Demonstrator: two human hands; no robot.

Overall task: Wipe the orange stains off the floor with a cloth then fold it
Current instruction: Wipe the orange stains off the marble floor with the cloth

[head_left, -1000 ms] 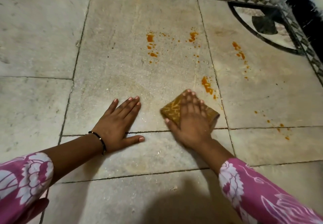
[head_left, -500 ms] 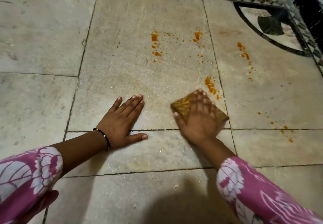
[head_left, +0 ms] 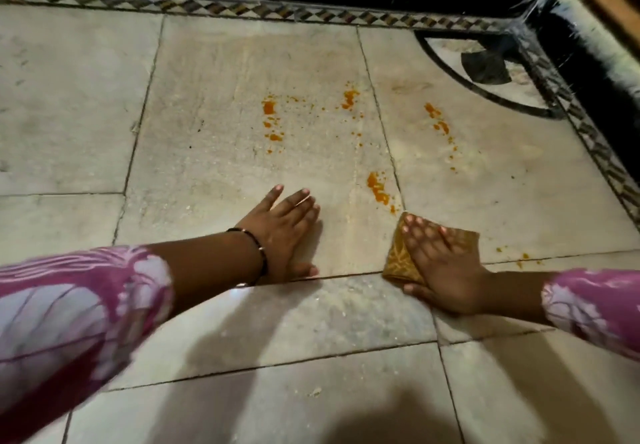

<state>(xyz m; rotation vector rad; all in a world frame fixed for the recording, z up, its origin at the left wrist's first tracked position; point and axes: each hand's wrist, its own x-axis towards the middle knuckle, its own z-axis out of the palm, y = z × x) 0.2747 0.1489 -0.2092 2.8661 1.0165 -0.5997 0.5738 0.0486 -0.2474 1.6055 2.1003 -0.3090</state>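
Observation:
A folded brown-and-yellow patterned cloth (head_left: 398,260) lies flat on the pale stone floor (head_left: 207,166). My right hand (head_left: 446,267) presses down on it with fingers spread, covering most of it. An orange stain (head_left: 377,189) sits just beyond the cloth's far corner. More orange stains lie farther off: one cluster (head_left: 270,121), another (head_left: 349,99), a trail (head_left: 440,125) to the right, and small specks (head_left: 523,258) right of the cloth. My left hand (head_left: 284,232) rests flat on the floor, fingers apart, holding nothing.
A patterned mosaic border (head_left: 277,10) runs along the far edge with a dark wall base behind it. A curved black inlay (head_left: 485,69) fills the far right corner. Dark grout lines cross the tiles. My shadow falls over the near floor.
My right hand has slid the cloth to the right and nearer, away from the closest stain. The view has shifted, and my left hand stays planted on the floor.

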